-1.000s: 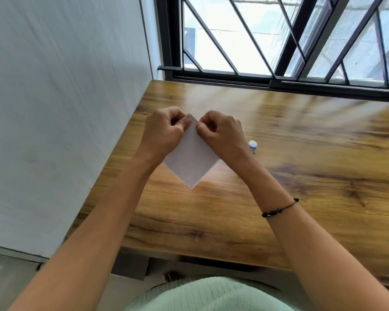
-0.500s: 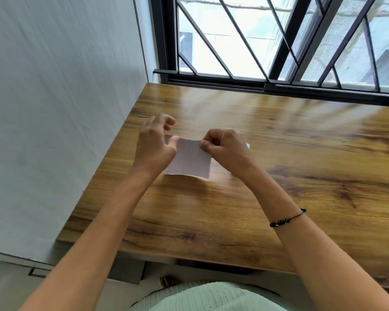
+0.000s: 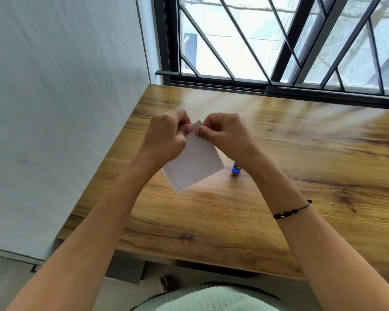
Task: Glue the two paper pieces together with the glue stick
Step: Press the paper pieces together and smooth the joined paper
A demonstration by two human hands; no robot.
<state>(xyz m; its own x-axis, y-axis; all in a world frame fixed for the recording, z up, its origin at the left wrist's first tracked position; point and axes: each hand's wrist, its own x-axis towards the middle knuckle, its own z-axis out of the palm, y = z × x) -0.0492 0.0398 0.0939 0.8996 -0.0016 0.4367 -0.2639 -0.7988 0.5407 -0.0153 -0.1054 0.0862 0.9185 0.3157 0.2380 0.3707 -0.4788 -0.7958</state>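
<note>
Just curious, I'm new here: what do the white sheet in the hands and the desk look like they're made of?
White sheet: apparently thin matte paper; it hangs flat from a pinched corner, with faint ruled lines. Desk: wood-look top, brown grain and knots, with a slight sheen reflecting the window; solid wood or laminate cannot be told.

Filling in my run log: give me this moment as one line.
left hand: pinches paper | right hand: pinches paper | paper: held above table, top corner pinched | glue stick: on table, untouched

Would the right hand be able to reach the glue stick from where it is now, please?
Probably yes: the glue stick stands on the table just under the right hand, with nothing between, but that hand must first release the paper.
</note>
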